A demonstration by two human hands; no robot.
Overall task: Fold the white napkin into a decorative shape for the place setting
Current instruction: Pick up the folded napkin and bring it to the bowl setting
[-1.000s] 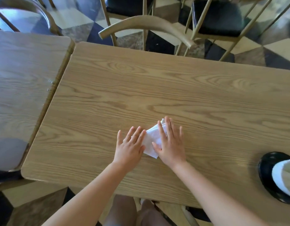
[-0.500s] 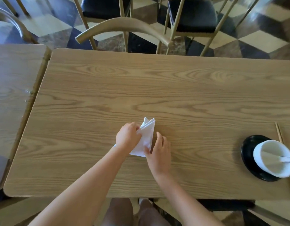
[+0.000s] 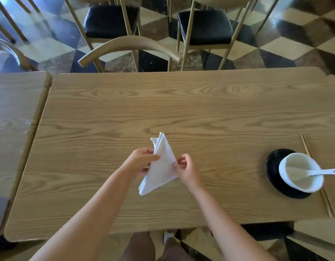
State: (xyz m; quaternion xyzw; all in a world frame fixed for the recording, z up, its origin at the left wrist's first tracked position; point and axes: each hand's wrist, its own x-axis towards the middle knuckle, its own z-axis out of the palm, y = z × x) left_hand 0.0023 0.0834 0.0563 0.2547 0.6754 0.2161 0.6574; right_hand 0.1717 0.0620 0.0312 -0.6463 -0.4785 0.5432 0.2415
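1. wooden counter (image 3: pixel 181 102) fills the view, with chairs and a chequered floor beyond its far edge; the white napkin (image 3: pixel 161 166) is over its near middle, folded to a narrow pointed shape, tip away from you.
2. your left hand (image 3: pixel 140 163) is closed in a pinch on the napkin's left edge, and your right hand (image 3: pixel 185 169) pinches its right edge with thumb and fingertips, the other fingers curled in.
3. to do this step well, i'd keep both pinches level with each other and close to the crease, so the layers at the tip stay stacked and don't fan apart.
4. bring the sides round evenly; the lower corner hangs loose and could twist.
5. well apart to your right sit a black saucer (image 3: pixel 272 166), a white bowl (image 3: pixel 300 172) with a spoon (image 3: pixel 325 171) and chopsticks (image 3: pixel 306 146).
6. hard to tell: whether the napkin's lower corner touches the counter or is lifted clear, and how many layers your fingers hold.
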